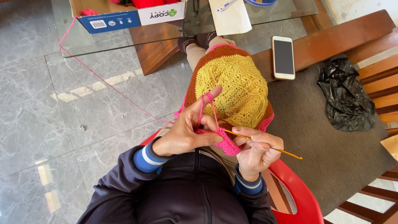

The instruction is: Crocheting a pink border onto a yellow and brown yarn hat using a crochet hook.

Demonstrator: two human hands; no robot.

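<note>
Grey marble floor (49, 124) at nine o'clock; left hand (186, 132) pinches pink yarn (206, 108) and crochet piece (232, 87), right hand (257, 151) grips hook (286, 153), phone (283, 57) at one o'clock.

The person wore a dark navy zipped jacket (186, 195); blue cuffs (146, 159) with a white stripe showed; dark shoes (197, 40) lay far off.
</note>
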